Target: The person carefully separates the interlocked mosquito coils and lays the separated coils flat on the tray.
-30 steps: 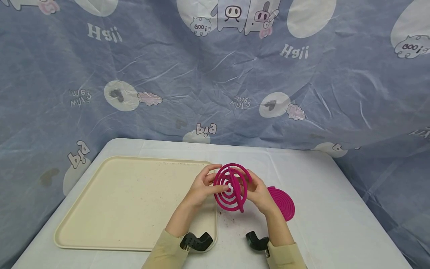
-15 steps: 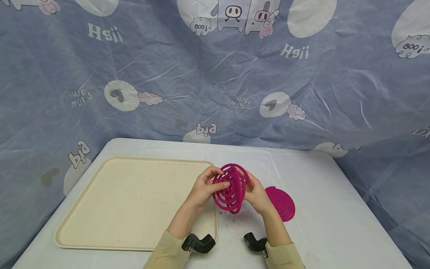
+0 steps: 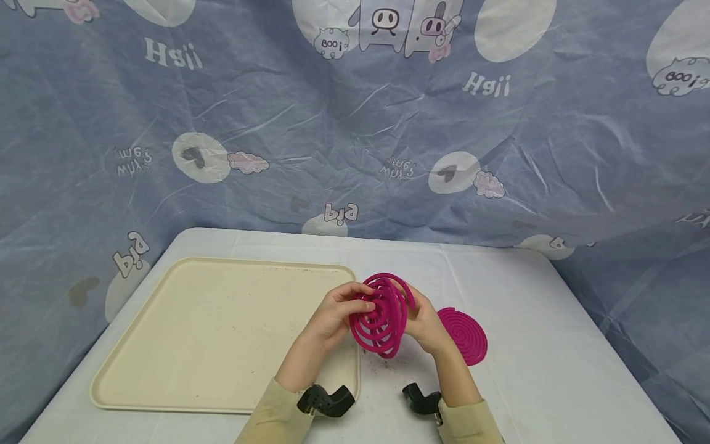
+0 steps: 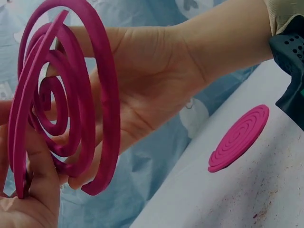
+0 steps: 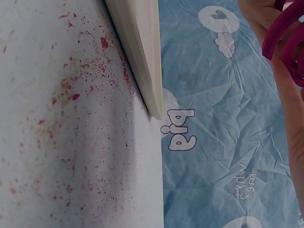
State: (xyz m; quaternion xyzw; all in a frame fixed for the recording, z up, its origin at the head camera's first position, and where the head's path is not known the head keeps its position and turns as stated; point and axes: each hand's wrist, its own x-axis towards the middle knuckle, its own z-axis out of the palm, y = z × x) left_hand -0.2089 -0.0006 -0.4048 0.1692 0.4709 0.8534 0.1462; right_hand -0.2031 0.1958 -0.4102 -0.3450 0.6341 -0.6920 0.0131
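A pair of magenta mosquito coils (image 3: 394, 314), their rings interlaced, is held up over the table beside the tray. My left hand (image 3: 333, 314) pinches them near the centre from the left, thumb in front. From the right, my right hand (image 3: 426, 324) grips them, its fingers partly hidden behind the rings. In the left wrist view one coil (image 4: 21, 118) stands nearly edge-on, while the looser rings of the other (image 4: 111, 95) lean beside it, across the right hand. Only part of the held coils (image 5: 289, 57) enters the right wrist view.
Another magenta mosquito coil (image 3: 465, 336) lies flat on the white table (image 3: 532, 370) behind the right wrist. A cream tray (image 3: 222, 345) takes up the left side. Reddish crumbs (image 5: 76, 97) are scattered by the tray's edge. A blue patterned cloth (image 3: 355, 123) hangs behind.
The held coils have turned against each other, from crossing at a clear angle to lying closer and more nested. They sit slightly lower, and the left fingers have closed in on the middle.
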